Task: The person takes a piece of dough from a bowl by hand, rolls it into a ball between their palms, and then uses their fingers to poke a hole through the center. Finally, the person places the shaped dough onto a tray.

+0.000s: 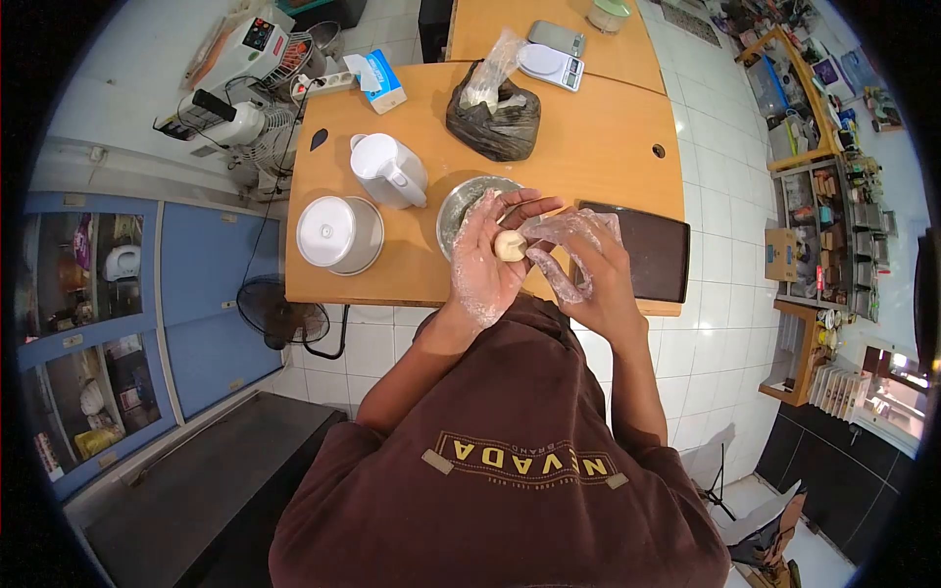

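Observation:
A small pale dough ball (511, 246) rests on the palm of my left hand (485, 260), which is turned up, floury, with its fingers spread apart. Close beside the ball is my right hand (588, 260), in a clear floury plastic glove, its fingers curved and apart with nothing visible between them. Behind my left hand sits a metal bowl (453, 208), partly hidden by it. To the right, partly behind my right hand, a dark rectangular tray (659, 253) lies on the wooden table (608, 147).
Left on the table stand a white lidded tub (338, 233) and a white pitcher (389, 171). Farther back are a black plastic bag (495, 122), a tissue box (384, 83) and a white scale (551, 67). A black fan (279, 311) stands left of the table.

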Motion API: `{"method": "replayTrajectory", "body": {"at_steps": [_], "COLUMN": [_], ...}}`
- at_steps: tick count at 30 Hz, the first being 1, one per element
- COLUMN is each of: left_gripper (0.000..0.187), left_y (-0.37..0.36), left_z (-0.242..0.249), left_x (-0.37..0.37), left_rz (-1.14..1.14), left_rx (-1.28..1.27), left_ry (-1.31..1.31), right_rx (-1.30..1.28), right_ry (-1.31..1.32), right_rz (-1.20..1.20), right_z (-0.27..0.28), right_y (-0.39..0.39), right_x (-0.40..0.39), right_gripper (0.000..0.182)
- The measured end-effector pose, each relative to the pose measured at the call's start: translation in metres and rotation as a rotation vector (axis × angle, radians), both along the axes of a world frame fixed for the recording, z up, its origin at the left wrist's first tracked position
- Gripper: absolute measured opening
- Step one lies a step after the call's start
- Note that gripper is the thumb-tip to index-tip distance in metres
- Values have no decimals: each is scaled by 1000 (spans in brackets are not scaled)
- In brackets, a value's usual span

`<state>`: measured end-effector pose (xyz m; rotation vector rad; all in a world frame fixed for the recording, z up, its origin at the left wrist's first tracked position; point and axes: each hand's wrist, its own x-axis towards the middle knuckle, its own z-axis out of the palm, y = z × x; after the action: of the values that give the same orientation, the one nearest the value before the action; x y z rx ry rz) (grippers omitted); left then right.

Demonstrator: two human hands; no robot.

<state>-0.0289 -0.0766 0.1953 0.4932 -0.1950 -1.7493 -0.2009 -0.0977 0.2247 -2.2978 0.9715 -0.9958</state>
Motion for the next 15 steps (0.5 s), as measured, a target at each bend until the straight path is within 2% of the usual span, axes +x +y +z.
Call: {"method": "replayTrajectory", "body": {"at_steps": [5, 8, 12, 15], "left_gripper": [58, 56, 55, 55], "left_y": [-1, -2, -1, -1], "left_z": [2, -7, -5, -12], "left_x": [2, 4, 4, 6], "left_rz": [-107, -164, -178, -202], "left_rx": [30, 22, 109, 73], "left_ry": [114, 204, 164, 177], "right_rx": [8, 41, 37, 23], "right_ry": [65, 91, 188, 264], "right_rz": [15, 72, 82, 75], "right_z": [5, 4, 3, 0], "right_y": [-2, -6, -6, -6], "right_x": [-7, -10, -11, -11], "right_gripper": [32, 37, 50, 60]}}
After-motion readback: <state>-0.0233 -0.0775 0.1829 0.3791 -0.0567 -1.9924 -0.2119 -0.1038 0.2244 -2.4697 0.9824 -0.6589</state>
